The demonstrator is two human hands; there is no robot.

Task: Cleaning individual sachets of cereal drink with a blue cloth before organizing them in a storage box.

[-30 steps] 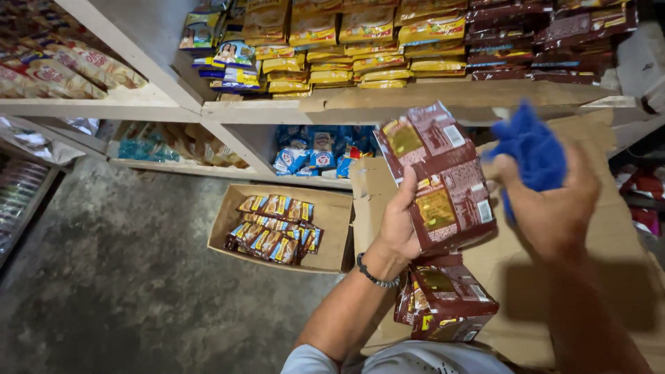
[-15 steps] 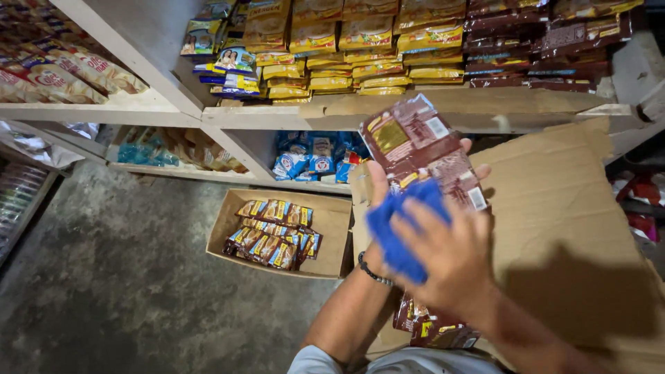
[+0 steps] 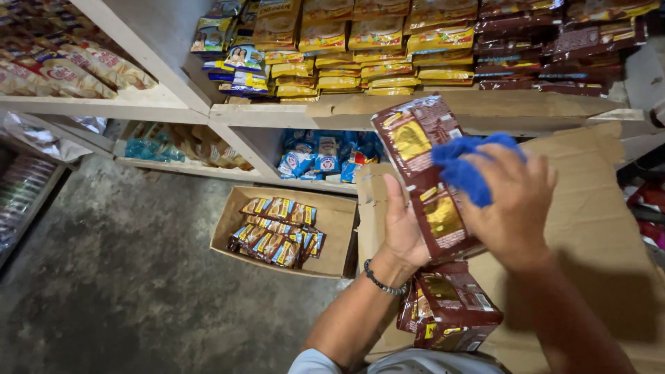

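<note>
My left hand (image 3: pixel 402 228) grips a hanging strip of dark maroon sachets (image 3: pixel 422 163) with gold panels, held up in front of the shelves. The strip's lower sachets (image 3: pixel 449 310) dangle below my wrist. My right hand (image 3: pixel 514 206) presses a blue cloth (image 3: pixel 465 166) against the upper part of the strip. A dark beaded bracelet (image 3: pixel 382 283) circles my left wrist.
A large brown cardboard box (image 3: pixel 589 228) stands behind my hands. An open carton (image 3: pixel 335 223) of small packets sits on the concrete floor (image 3: pixel 131 277). White shelves (image 3: pixel 138 104) hold stacked yellow, maroon and blue packets.
My right hand with the blue cloth came down from the upper right onto the sachet strip, swept low, and now sits higher on it. The strip has tilted slightly.
</note>
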